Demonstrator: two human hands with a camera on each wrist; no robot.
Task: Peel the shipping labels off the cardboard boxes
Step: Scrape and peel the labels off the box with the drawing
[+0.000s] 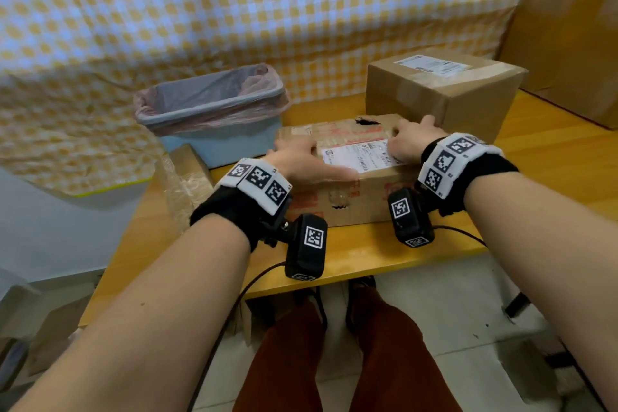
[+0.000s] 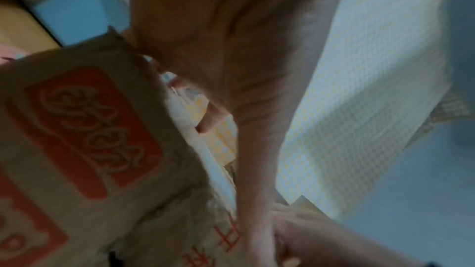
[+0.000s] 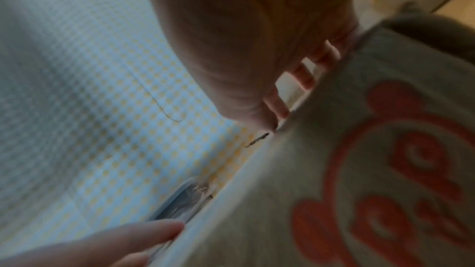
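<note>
A yellow wooden table (image 1: 368, 254) carries a plain brown cardboard box (image 1: 444, 90) far right, a white label (image 1: 431, 64) on top. Left stands a pale blue lined bin (image 1: 214, 117). Near centre lies a worn red-printed carton (image 1: 347, 197) bearing a white shipping label (image 1: 361, 155). The left hand (image 1: 301, 160) lies flat on the carton's top left, fingers fairly straight; the right hand (image 1: 413, 139) seems to curl over its far right edge.

Both my forearms reach forward, bare, each wrist wrapped in a black band with white marker tiles and a small black camera hanging beneath. My left hand (image 1: 302, 160) lies palm down, fingers extended forward, thumb stretched out sideways toward the right. My right hand (image 1: 409, 139) lies palm down too, its fingers (image 3: 303, 74) bending downward at the tips. The two hands stay apart, roughly level.
</note>
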